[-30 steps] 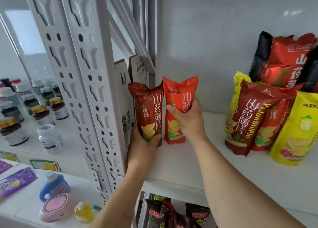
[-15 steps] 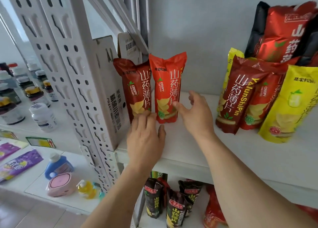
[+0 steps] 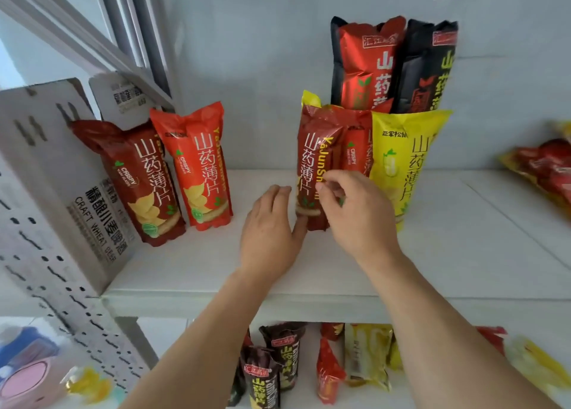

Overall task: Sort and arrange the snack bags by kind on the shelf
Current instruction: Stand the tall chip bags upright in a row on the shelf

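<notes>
On the left of the white shelf [image 3: 448, 254] a dark red snack bag [image 3: 145, 189] and an orange-red bag [image 3: 204, 167] stand side by side. To the right is a mixed cluster: a dark red bag [image 3: 312, 149] in front, an orange-red bag [image 3: 357, 152] and a yellow bag [image 3: 404, 161] beside it, and a tall red bag [image 3: 367, 65] and a black bag [image 3: 432, 65] behind. My right hand [image 3: 358, 214] pinches the front dark red bag low down. My left hand [image 3: 268, 232] touches that bag's lower left edge with fairly straight fingers.
A cardboard box [image 3: 61, 177] stands against the perforated shelf post [image 3: 61, 291] on the left. More red and yellow bags [image 3: 543, 167] lie at the far right of the shelf. Several black, red and yellow bags [image 3: 278, 368] stand on the shelf below.
Both hands let go of the two left bags, which now stand alone, and moved right to the dark red bag in the cluster. The view shifted right.
</notes>
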Available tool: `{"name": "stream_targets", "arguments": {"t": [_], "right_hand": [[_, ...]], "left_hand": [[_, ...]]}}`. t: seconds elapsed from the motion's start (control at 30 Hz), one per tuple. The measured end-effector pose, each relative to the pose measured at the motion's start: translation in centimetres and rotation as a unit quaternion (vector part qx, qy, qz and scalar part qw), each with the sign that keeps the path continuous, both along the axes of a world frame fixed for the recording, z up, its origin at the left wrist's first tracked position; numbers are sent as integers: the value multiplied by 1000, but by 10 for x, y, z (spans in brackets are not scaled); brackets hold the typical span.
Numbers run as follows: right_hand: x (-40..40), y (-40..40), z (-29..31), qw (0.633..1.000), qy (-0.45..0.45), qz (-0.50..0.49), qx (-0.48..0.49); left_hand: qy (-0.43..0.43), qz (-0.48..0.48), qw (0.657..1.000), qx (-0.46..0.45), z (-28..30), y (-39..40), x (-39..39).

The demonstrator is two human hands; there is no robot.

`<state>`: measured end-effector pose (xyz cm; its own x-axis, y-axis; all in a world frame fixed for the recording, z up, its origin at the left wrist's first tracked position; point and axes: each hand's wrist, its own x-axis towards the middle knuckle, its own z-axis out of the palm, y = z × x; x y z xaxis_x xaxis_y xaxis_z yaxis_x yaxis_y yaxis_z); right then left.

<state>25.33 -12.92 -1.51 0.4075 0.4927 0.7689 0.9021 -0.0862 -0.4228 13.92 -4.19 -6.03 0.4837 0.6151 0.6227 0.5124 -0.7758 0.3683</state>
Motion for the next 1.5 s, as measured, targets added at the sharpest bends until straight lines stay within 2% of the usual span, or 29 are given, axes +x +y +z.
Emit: {"name": "stream_targets", "arguments": {"t": [0.1, 0.2, 0.27, 0.33, 0.43, 0.53, 0.67, 0.83, 0.93, 1.37, 1.5], "right_hand": [[21, -19, 2, 996, -8, -37, 77], [45, -32, 2, 984, -3, -104, 147], [58, -36, 1, 980, 24, -131, 148], [67, -38, 1, 980, 94, -136, 110], [77, -39, 1, 975, 192, -103, 50], [81, -38, 0, 969, 235, -76, 14], [81, -35, -1, 966, 240, -94, 19], [80, -34, 0, 960, 262, -91, 31], [80, -37, -2, 961, 263, -81, 33], [6, -2, 3, 970, 235, 44, 53], [-20, 18, 4, 968, 232, 82, 46]], "left_hand": [[-85, -25, 982, -165, 9, -3, 23], [-167, -45, 938, -299, 17, 0, 41], [-184, -55, 918, -347, 21, -1, 49], [-184, -74, 908, -369, 24, -5, 54], [-181, -92, 903, -378, 20, -7, 61], [-197, -89, 907, -362, 14, -7, 63], [-167, -94, 915, -355, 10, -10, 58], [-157, -152, 884, -414, 10, -10, 45], [-147, -153, 887, -411, 13, -16, 40], [-139, -26, 926, -351, 6, -6, -55], [-163, 16, 920, -356, 4, 7, -88]]}}
